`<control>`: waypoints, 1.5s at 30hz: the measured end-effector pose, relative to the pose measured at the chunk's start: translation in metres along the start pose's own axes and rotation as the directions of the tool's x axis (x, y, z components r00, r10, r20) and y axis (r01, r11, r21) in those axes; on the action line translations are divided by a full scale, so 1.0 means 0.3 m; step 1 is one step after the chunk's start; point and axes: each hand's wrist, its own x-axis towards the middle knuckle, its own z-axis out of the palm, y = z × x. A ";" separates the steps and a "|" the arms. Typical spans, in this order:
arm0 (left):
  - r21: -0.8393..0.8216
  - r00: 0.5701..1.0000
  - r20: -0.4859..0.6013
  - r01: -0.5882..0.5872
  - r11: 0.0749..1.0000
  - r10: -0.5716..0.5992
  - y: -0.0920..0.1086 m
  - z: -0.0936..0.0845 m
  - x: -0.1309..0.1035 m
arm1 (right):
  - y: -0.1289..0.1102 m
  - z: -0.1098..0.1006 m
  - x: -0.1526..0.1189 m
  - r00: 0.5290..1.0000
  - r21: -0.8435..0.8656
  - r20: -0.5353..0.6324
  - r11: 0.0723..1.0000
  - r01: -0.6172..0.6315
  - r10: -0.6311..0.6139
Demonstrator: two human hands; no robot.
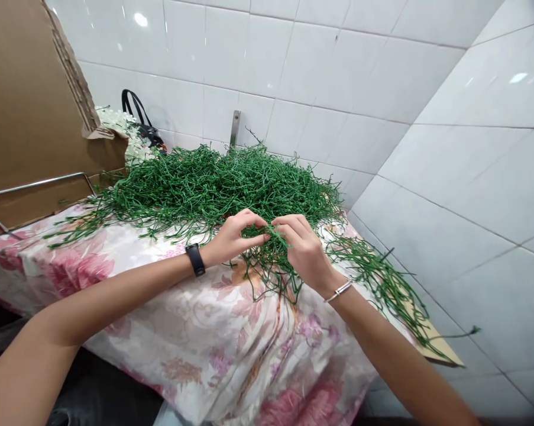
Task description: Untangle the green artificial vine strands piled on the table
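Observation:
A large heap of thin green plastic stems lies across the back of the table. In front of it, my left hand pinches a green stem between thumb and fingers. My right hand almost meets it, its fingers closed on the same small green piece. Below and between both hands hangs a loose tangle of green stems over the cloth. On the right, a smaller bunch of green stems lies along the table's edge.
A flowered cloth covers the table. At the left stand a large cardboard box and a metal rod frame. White flowers and a black-handled bag are behind the heap. White tiled walls close off the back and right.

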 end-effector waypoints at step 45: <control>0.129 0.998 -0.028 -0.058 0.990 0.062 0.007 -0.008 -0.003 | 0.018 0.017 0.021 0.890 0.569 0.259 0.685 -0.455 0.375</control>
